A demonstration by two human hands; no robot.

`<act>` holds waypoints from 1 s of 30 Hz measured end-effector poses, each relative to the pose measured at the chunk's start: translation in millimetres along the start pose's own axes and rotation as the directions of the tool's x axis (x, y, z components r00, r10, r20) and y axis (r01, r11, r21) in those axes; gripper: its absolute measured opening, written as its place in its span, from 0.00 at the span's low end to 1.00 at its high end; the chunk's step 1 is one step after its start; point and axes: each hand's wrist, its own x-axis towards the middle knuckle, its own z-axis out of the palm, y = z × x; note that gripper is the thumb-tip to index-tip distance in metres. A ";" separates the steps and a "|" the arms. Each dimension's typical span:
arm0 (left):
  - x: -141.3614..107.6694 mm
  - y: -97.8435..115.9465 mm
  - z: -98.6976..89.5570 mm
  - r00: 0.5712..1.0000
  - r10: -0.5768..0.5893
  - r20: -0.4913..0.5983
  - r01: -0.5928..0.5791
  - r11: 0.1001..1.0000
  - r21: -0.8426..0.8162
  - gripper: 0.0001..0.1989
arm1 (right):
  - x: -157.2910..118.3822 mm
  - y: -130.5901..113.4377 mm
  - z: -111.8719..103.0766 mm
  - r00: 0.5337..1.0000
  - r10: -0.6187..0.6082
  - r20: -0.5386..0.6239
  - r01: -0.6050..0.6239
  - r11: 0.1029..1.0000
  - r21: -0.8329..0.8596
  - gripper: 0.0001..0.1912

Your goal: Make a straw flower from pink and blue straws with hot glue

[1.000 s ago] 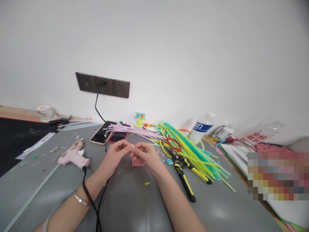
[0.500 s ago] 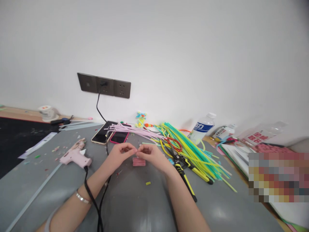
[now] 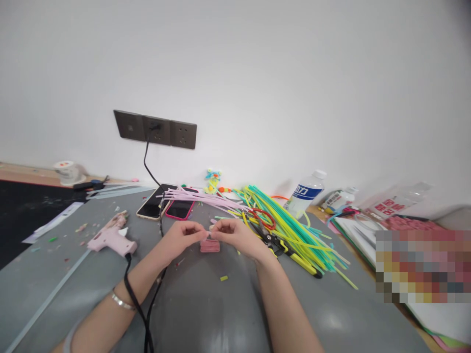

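My left hand [image 3: 183, 240] has its thumb and fingertip pinched together. My right hand [image 3: 235, 236] faces it in a similar pinch, with only a small gap between the two. Something tiny and pale seems to be at the fingertips, too small to name. Just below the fingers, a small ribbed pink block [image 3: 210, 246] lies on the grey table [image 3: 206, 314]. It sits close to the fingertips; whether they touch it I cannot tell. A short yellow piece [image 3: 224, 278] lies nearer to me.
A pink glue gun [image 3: 112, 238] lies left, its black cord [image 3: 128, 279] crossing my left forearm. Two phones [image 3: 152, 202] lie behind. Right are long yellow and green sticks [image 3: 294, 230], red-handled scissors [image 3: 265, 218], pliers [image 3: 300, 262] and a bottle [image 3: 304, 193]. Lilac sticks [image 3: 206, 198] lie at the back.
The view has shifted slightly. My fingertips have come a little lower, nearer the pink block, and my right wrist and forearm now cover one handle of the pliers.
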 end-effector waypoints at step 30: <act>0.0 3.1 14.8 0.960 -0.142 -0.242 -0.046 0.773 -0.633 0.19 | 19.1 6.9 63.8 0.957 0.007 -0.290 0.178 0.775 0.607 0.17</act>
